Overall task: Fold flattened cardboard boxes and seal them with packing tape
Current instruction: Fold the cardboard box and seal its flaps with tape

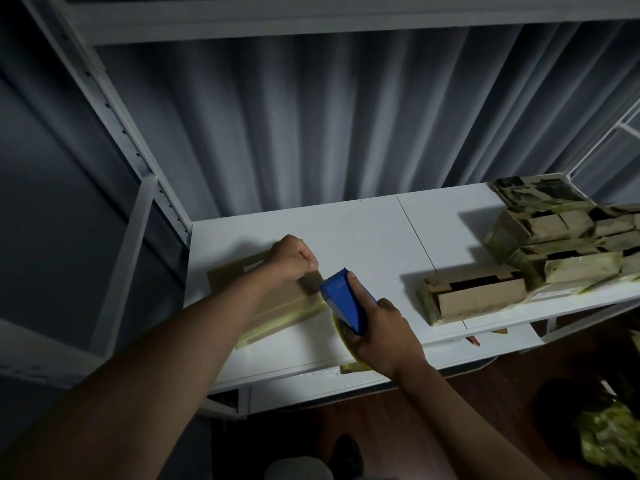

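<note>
Since I want everything within reach, I work on the white metal shelf [363, 230] under both my hands, with the grey pleated curtain [311, 116] hanging behind it. The stack of finished brown cardboard boxes wrapped in yellowish tape [561, 237] sits well off to the right of my right hand so it's out of the way. The flat brown cardboard box I'm sealing [270, 299] lies under my left hand [294, 258], which is curled into a loose fist and pins the box down so it can't slide; can't tell if it's pinching anything. My right hand [379, 332] is wrapped round the blue plastic tape dispenser [346, 296], toothed edge right at the box's end, probably to cut the strip.
</note>
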